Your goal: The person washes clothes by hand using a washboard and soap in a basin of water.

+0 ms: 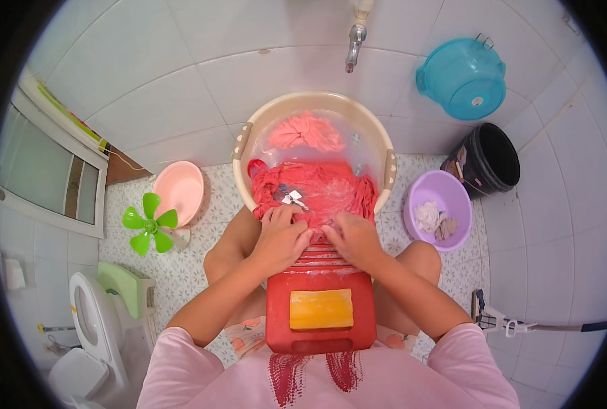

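A wet red garment (318, 186) with a white label is spread over a ridged red washboard (319, 283). My left hand (282, 237) grips the cloth at its near edge, fingers curled into it. Opposite it, my right hand (353, 239) also holds the bunched fabric, thumb bent inward. On the washboard's flat near end lies a yellow bar of laundry soap (321, 309). The board leans into a large beige basin (319, 97) of cloudy water, where a pink cloth (307, 132) floats at the far side. The garment hides most of the board's ridges.
A wall tap (354, 48) is above the basin. To the right are a purple basin (462, 179) holding small cloths, a black bucket (497, 161) and a hanging blue basin (469, 76). Leftward stand a pink basin (179, 191), a green-bladed fan (151, 225), a green stool (122, 289) and a toilet (86, 312).
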`<control>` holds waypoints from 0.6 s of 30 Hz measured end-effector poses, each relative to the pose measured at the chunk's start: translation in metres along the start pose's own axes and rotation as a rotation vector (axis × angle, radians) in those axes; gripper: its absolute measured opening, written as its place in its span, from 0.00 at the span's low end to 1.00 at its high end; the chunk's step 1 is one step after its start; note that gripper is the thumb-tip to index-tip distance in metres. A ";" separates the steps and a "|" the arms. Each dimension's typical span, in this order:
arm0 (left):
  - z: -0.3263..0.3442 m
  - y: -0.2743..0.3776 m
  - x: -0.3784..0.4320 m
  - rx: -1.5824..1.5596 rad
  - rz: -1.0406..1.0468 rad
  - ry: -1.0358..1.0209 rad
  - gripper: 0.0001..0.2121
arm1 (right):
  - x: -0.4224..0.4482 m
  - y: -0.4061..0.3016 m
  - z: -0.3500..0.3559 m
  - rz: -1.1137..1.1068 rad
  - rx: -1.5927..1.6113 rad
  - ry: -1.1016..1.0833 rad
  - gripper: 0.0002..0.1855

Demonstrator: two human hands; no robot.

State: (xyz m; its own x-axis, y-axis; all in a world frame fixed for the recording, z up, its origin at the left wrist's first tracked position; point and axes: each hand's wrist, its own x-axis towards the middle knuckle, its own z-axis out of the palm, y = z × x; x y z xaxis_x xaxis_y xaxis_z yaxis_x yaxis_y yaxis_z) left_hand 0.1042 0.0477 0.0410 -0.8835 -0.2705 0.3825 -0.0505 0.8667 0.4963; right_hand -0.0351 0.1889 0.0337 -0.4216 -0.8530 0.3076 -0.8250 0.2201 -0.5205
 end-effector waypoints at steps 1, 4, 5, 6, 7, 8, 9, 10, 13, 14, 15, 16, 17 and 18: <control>0.009 -0.001 0.002 0.142 -0.006 -0.011 0.07 | 0.004 -0.002 0.010 0.005 0.002 -0.006 0.15; 0.039 -0.013 0.023 0.259 -0.095 -0.033 0.09 | 0.027 0.019 0.046 0.112 -0.255 -0.177 0.11; 0.049 -0.023 0.031 0.333 -0.160 -0.049 0.10 | 0.045 0.028 0.053 0.131 -0.302 -0.125 0.11; 0.058 -0.031 0.045 0.335 -0.158 -0.052 0.10 | 0.064 0.038 0.057 0.152 -0.352 -0.065 0.11; 0.066 -0.040 0.058 0.368 -0.194 0.000 0.11 | 0.082 0.050 0.066 0.198 -0.359 -0.053 0.12; 0.070 -0.048 0.067 0.401 -0.230 0.055 0.11 | 0.095 0.059 0.075 0.243 -0.367 -0.042 0.13; 0.071 -0.054 0.074 0.405 -0.234 0.059 0.11 | 0.100 0.060 0.076 0.236 -0.366 -0.042 0.13; 0.071 -0.058 0.080 0.390 -0.226 0.070 0.11 | 0.104 0.061 0.077 0.249 -0.348 -0.040 0.13; 0.059 -0.058 0.060 0.281 -0.180 0.013 0.10 | 0.080 0.047 0.069 0.187 -0.267 -0.096 0.12; 0.050 -0.050 0.050 0.172 -0.122 -0.044 0.09 | 0.062 0.036 0.053 0.120 -0.224 -0.139 0.10; 0.036 -0.037 0.040 0.168 -0.124 -0.046 0.09 | 0.045 0.020 0.036 0.078 -0.189 -0.199 0.10; 0.018 -0.020 0.031 0.114 -0.004 -0.089 0.10 | 0.029 0.006 0.020 0.039 -0.155 -0.256 0.10; 0.008 -0.009 0.027 0.053 0.125 -0.135 0.10 | 0.015 0.002 0.010 0.055 -0.160 -0.254 0.10; 0.005 -0.006 0.023 0.046 0.127 -0.141 0.10 | 0.003 0.000 0.003 0.006 -0.115 -0.264 0.10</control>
State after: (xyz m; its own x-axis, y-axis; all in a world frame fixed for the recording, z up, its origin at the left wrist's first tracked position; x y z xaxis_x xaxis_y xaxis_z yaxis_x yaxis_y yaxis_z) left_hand 0.0814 0.0382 0.0425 -0.9404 -0.0996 0.3253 0.0469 0.9092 0.4138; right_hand -0.0348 0.1851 0.0320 -0.3264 -0.9419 0.0789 -0.8664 0.2647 -0.4233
